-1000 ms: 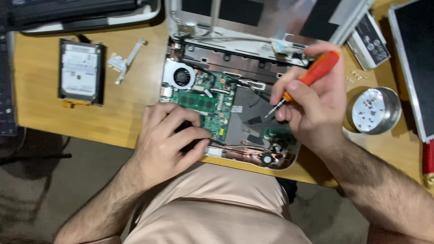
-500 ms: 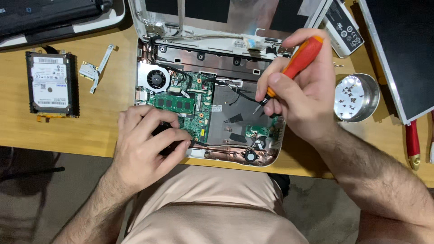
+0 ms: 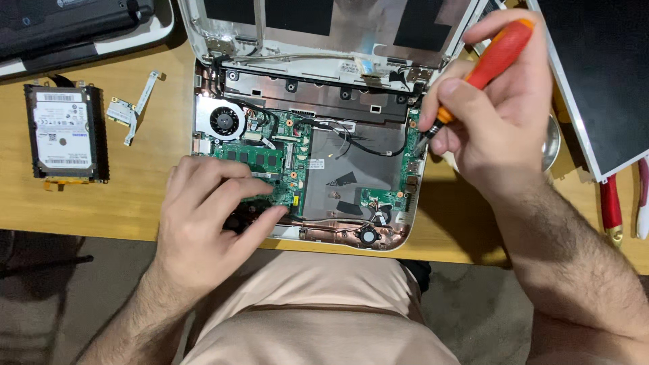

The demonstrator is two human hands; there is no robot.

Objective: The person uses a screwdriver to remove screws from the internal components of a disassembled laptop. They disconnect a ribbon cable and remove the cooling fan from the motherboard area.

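An opened white laptop base [image 3: 305, 94] lies on the wooden table [image 3: 135, 196], its green circuit board [image 3: 287, 169] and round fan [image 3: 222, 122] exposed. My left hand [image 3: 213, 220] rests flat on the near left part of the board, fingers spread over the memory area. My right hand [image 3: 497, 111] grips an orange-handled screwdriver [image 3: 497, 57]. Its tip touches the right edge of the laptop base, near the hinge.
A hard drive [image 3: 62, 130] lies at the left, a small card with a ribbon [image 3: 128, 108] beside it. A black device on a white tray [image 3: 74, 27] is at the back left. A dark screen panel [image 3: 602, 74] and red-handled pliers [image 3: 610, 206] are at the right.
My right hand has moved the screwdriver tip from the middle of the laptop out to its right edge. The view has shifted and drawn closer. My left hand stays on the board.
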